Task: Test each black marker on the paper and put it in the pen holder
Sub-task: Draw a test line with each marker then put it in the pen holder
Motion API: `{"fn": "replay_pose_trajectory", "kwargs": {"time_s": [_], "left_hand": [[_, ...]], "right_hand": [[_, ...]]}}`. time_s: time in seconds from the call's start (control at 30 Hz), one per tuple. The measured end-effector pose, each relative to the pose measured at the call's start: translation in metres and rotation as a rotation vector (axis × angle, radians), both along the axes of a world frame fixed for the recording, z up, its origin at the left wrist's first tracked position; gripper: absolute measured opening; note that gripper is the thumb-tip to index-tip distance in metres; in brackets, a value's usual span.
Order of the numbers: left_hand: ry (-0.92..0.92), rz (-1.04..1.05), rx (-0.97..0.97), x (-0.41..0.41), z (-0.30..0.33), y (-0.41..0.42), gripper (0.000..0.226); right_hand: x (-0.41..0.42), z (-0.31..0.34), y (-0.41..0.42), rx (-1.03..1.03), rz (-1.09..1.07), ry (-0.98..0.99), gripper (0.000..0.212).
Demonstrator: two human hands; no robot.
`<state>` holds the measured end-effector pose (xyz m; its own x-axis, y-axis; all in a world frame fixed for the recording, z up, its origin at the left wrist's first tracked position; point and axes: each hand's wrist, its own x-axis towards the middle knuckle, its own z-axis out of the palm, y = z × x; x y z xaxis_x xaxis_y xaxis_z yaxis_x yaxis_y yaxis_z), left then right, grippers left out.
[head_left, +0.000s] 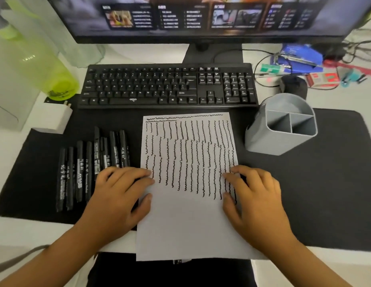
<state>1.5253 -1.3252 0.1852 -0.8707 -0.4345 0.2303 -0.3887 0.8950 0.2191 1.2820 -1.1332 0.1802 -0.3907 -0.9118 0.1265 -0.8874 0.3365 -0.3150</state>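
A white sheet of paper [186, 220] lies on the black desk mat, its upper part filled with rows of wavy black test lines. My left hand [120, 195] rests flat on the paper's left edge, fingers spread, holding nothing. My right hand [253, 199] lies flat on the paper's right edge, also holding nothing. Several capped black markers [91, 164] lie side by side on the mat to the left of the paper, partly under my left hand. The grey pen holder [282, 125] stands to the upper right of the paper, with no markers visible in its compartments.
A black keyboard [170, 85] sits behind the paper, below a monitor [201, 15]. A green bottle [45, 69] and a white charger [54, 117] stand at the left. A black mouse [294, 85] and stationery clutter lie behind the pen holder. The paper overhangs the desk's front edge.
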Motion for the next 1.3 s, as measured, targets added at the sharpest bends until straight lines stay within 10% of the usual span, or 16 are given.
{"fn": "replay_pose_trajectory", "kwargs": {"time_s": [1.3], "left_hand": [[0.118, 0.006, -0.077, 0.016, -0.010, 0.013, 0.031]], "right_hand": [[0.013, 0.004, 0.010, -0.090, 0.009, 0.113, 0.034]]}}
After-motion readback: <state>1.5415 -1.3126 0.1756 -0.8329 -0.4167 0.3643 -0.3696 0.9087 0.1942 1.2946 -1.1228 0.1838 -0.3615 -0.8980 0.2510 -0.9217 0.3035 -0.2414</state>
